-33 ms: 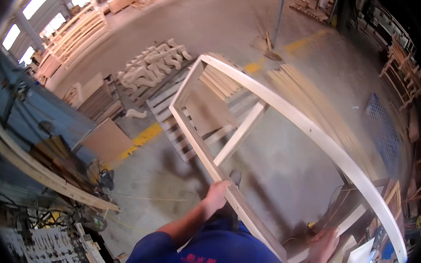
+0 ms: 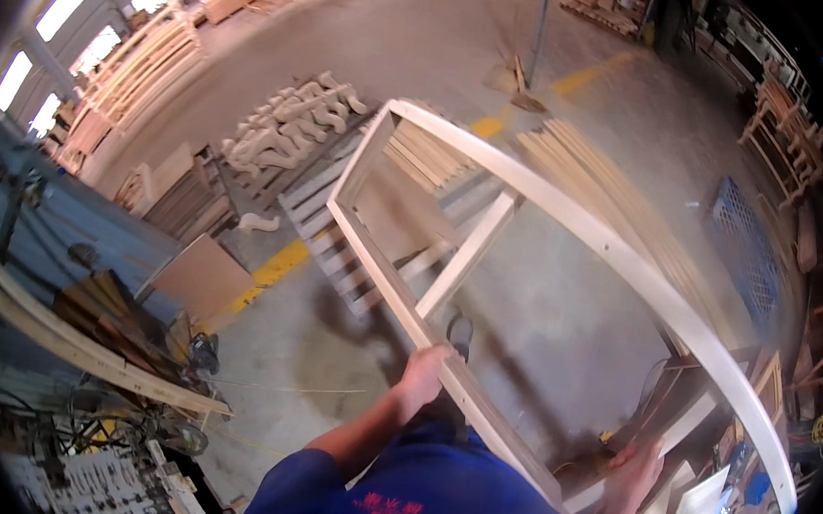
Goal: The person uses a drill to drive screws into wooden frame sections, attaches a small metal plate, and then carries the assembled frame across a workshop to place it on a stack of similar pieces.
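Observation:
A large pale wooden frame (image 2: 609,243) spans the view in front of my body, with one long curved rail, a straighter near rail and crossbars between them. My left hand (image 2: 423,374) is closed round the near rail, close to where the middle crossbar (image 2: 471,253) meets it. Farther right, my right hand (image 2: 639,470) grips a crossbar toward the other end of the frame, its fingers partly hidden. The frame is tilted and held above the floor.
Beyond the frame lie a slatted pallet (image 2: 323,239), stacked curved wooden pieces (image 2: 285,133) and long boards (image 2: 621,212). A curved wooden strip (image 2: 104,355) juts in at left over cluttered equipment. A blue mesh panel (image 2: 747,252) stands at right; a broom (image 2: 526,98) is farther off.
The floor and background have shifted slightly left and up in the view, and more of a shoe shows beneath the frame. Both hands keep their hold.

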A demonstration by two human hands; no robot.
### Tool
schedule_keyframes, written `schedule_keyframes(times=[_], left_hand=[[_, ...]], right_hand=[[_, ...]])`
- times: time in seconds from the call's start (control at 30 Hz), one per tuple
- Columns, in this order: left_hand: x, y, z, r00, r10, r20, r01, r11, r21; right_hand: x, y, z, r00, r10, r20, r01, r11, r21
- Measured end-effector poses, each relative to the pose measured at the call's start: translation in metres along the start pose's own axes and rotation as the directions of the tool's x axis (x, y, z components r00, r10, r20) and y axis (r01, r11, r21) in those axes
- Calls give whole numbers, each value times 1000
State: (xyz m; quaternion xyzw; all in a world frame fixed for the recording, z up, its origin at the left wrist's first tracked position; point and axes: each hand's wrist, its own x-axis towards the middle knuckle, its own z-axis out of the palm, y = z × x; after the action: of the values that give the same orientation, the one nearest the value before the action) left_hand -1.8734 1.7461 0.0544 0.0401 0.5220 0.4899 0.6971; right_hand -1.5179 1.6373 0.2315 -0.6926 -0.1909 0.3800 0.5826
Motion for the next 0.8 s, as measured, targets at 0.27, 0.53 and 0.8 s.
schedule_keyframes(times=[0.27, 0.53, 0.8], left_hand=[[200, 130, 143, 993, -17, 117, 16, 1000, 14], [376, 248, 255, 968, 28, 250, -26, 1000, -13], [592, 383, 436, 969, 92, 230, -77, 994, -74]], right_hand=[[180, -64, 152, 998, -53, -15, 54, 994, 90], [343, -127, 302, 996, -10, -92, 22, 992, 127], [602, -199, 473, 997, -69, 32, 65, 992, 108]])
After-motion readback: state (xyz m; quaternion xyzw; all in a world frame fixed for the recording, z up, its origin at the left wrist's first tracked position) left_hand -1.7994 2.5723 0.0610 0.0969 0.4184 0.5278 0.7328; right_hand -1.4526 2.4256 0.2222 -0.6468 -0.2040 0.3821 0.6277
